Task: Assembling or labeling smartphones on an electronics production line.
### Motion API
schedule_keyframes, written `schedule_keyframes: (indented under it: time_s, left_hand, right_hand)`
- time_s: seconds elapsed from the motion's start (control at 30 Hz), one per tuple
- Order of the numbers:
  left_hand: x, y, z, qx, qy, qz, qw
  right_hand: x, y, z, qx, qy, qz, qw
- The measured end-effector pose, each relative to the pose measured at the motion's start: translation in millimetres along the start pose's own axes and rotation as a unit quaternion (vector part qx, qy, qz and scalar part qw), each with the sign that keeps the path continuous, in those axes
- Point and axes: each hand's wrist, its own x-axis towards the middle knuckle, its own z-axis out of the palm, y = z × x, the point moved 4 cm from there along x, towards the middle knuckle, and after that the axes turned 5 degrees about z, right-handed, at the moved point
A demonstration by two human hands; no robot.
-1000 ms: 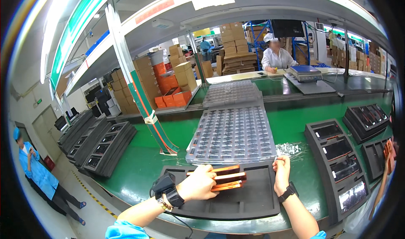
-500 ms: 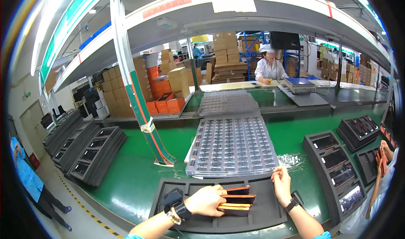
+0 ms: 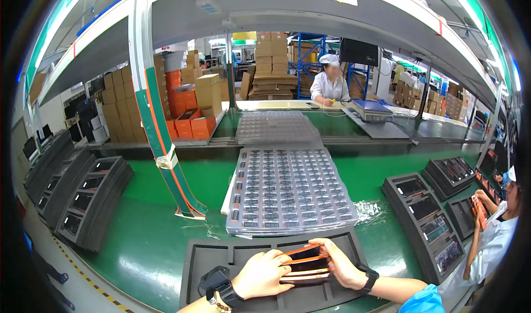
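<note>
Several thin, dark phones with orange edges (image 3: 306,261) stand in a loose, fanned stack above the black foam tray (image 3: 213,249) in front of me. My left hand (image 3: 260,275) is closed on their left ends. At the right ends, my right hand (image 3: 339,264) grips the stack, its fingers over the farthest phone and its thumb side hidden in part. Gaps show between the phones. Parts of the tray's compartments lie hidden beneath my hands and the phones.
Beyond the tray lies a clear plastic blister tray (image 3: 287,191) of small dark parts. Foam trays of phones are stacked at left (image 3: 91,199) and right (image 3: 423,219). A taped post (image 3: 157,130) rises at left. A co-worker (image 3: 495,233) handles an orange item at right.
My right hand has come in from the right and taken hold of the phones' right ends. My left hand still holds them. The view has shifted, so the scene sits farther left.
</note>
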Motion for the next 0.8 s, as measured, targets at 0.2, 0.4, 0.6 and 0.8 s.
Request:
schedule_keyframes:
  time_s: [0.2,0.4,0.6,0.8]
  left_hand:
    - [13.1,5.4,-20.5,-0.083,0.027,-0.068,0.994]
    - [4.3,-0.7,-13.7,-0.063,-0.052,-0.107,0.991]
    - [1.0,-18.0,-13.8,-0.155,-0.153,-0.119,0.969]
    - [-0.1,-21.3,-11.1,-0.136,-0.137,-0.114,0.975]
  right_hand:
    - [-8.4,-2.7,21.7,-0.024,0.049,-0.033,0.998]
    - [-10.9,1.6,24.1,-0.008,0.033,-0.057,0.998]
    - [-14.4,-12.6,19.0,-0.043,0.051,-0.078,0.995]
    - [31.7,-99.7,22.5,-0.553,-0.031,-0.294,0.779]
